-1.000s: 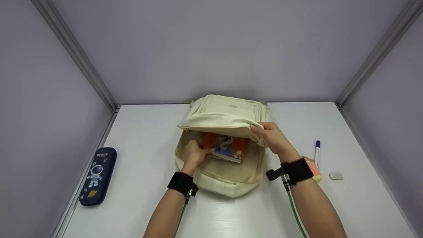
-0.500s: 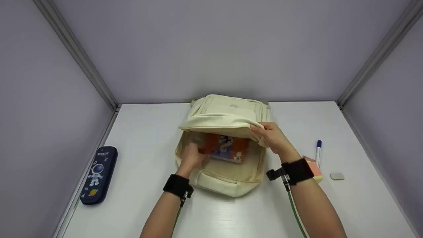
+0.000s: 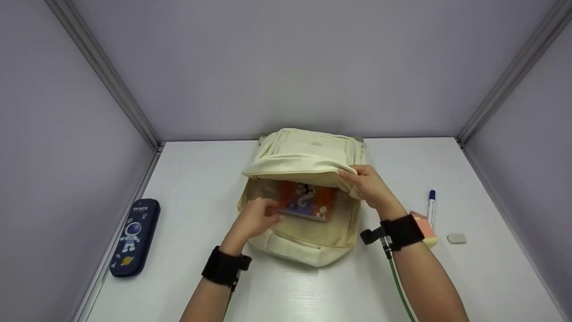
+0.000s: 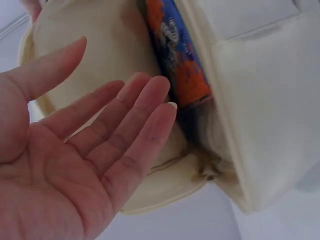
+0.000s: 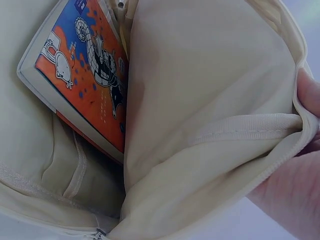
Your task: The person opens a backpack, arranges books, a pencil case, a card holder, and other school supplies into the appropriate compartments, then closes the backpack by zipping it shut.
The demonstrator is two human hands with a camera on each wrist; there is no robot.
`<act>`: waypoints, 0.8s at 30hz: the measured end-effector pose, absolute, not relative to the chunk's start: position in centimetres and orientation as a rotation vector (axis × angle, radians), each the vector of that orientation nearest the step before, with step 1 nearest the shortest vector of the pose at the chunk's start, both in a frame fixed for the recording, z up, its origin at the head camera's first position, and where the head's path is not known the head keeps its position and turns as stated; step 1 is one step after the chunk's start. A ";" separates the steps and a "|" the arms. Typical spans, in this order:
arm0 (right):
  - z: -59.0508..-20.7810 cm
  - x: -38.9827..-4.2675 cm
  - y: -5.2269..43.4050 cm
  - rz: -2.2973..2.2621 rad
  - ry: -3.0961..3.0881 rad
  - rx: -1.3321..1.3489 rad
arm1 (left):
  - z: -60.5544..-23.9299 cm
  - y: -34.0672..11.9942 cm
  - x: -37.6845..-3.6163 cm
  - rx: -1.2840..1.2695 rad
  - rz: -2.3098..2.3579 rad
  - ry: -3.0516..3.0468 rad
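A cream backpack (image 3: pixel 308 150) lies on the table with its main compartment unzipped. Inside it rests an orange and blue book (image 3: pixel 308 201), its cover drawing plain in the right wrist view, where the book (image 5: pixel 92 65) leans against the lining. My right hand (image 3: pixel 368 185) pinches the zippered edge of the front flap and holds it up. Beside the book, at the left side of the opening, is my left hand (image 3: pixel 257 218); in the left wrist view the left hand (image 4: pixel 95 145) has its palm bare and its fingers extended, holding nothing.
A navy pencil case (image 3: pixel 135 237) with an astronaut print lies at the left of the table. On the right are a blue-capped marker (image 3: pixel 431 209), a pink and yellow block (image 3: pixel 424 229) partly behind the right wrist, and a grey-white eraser (image 3: pixel 456 238). Grey panels enclose the table.
My left hand has let go of the book and drawn back toward the left and front of the opening. The book stays inside the backpack. My right hand keeps its hold on the flap.
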State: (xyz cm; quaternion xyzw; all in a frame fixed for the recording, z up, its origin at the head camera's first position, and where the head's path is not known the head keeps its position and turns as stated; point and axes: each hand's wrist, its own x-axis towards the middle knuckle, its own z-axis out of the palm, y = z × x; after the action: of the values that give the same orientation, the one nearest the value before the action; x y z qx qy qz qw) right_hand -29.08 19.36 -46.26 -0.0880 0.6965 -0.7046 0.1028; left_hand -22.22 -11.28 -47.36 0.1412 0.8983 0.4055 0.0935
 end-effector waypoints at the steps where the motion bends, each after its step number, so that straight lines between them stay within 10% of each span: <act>1: -46.3 -29.1 19.3 -2.080 2.051 -0.260 | -46.8 -11.4 -22.0 0.427 1.201 2.675; 24: -46.9 -28.2 19.7 -1.882 2.183 -0.348 | -45.2 -12.5 -26.8 0.547 1.040 3.202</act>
State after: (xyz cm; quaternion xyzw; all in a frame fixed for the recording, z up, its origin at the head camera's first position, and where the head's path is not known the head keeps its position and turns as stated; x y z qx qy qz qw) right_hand -28.17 19.71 -46.90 -0.1191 0.7466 -0.6436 0.1192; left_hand -26.77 -12.48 -45.15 0.1588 0.9303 0.3022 -0.1342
